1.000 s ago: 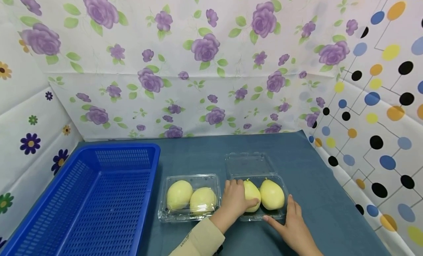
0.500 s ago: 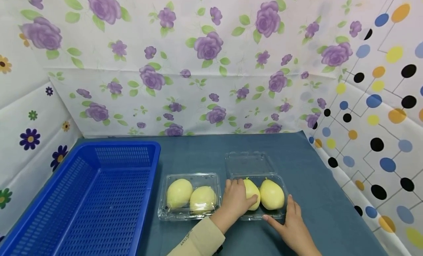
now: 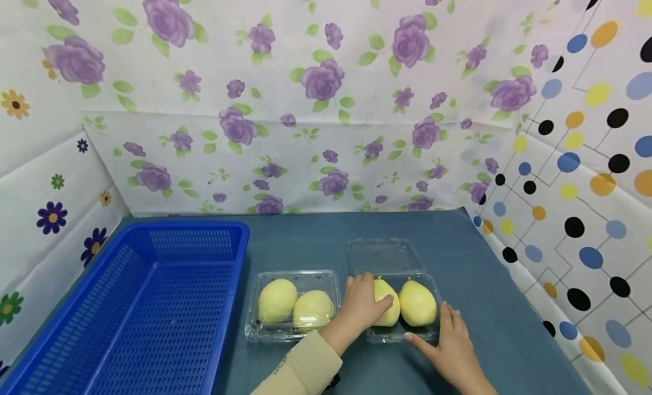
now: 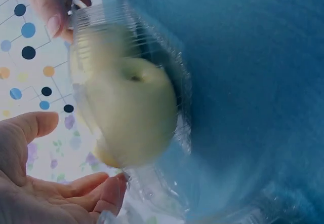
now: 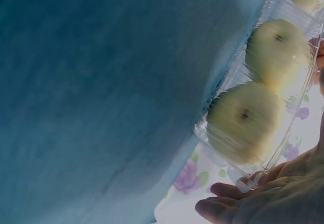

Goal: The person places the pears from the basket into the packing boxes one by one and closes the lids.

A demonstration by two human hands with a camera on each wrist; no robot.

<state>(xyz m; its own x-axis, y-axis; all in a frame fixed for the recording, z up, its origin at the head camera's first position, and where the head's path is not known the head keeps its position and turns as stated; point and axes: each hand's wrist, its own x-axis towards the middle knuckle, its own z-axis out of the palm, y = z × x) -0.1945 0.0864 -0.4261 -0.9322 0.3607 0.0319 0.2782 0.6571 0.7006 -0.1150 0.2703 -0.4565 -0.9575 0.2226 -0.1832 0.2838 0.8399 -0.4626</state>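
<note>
Two pale yellow pears, a left pear (image 3: 388, 304) and a right pear (image 3: 417, 303), sit side by side in a clear plastic clamshell box (image 3: 387, 335) whose lid (image 3: 384, 256) lies folded back behind it. My left hand (image 3: 360, 304) is at the box's left side, its thumb overlapping the left pear in the head view. The left wrist view shows that hand (image 4: 55, 183) with thumb and fingers spread apart, fingertips at the box's end. On the other side, my right hand (image 3: 450, 347) has its straight fingers along the box's right wall and its thumb by the front edge.
Left of the box stands another clear clamshell (image 3: 292, 333), its lid down over two pears. A large blue perforated basket (image 3: 236, 270) takes up the table's left side. Patterned cloth (image 3: 285, 174) hangs behind and along both sides of the blue-grey tabletop (image 3: 300, 236).
The left thumb has risen slightly against the left pear. Both pears, the boxes and the right hand stay about where they were, while the head view shifts a little.
</note>
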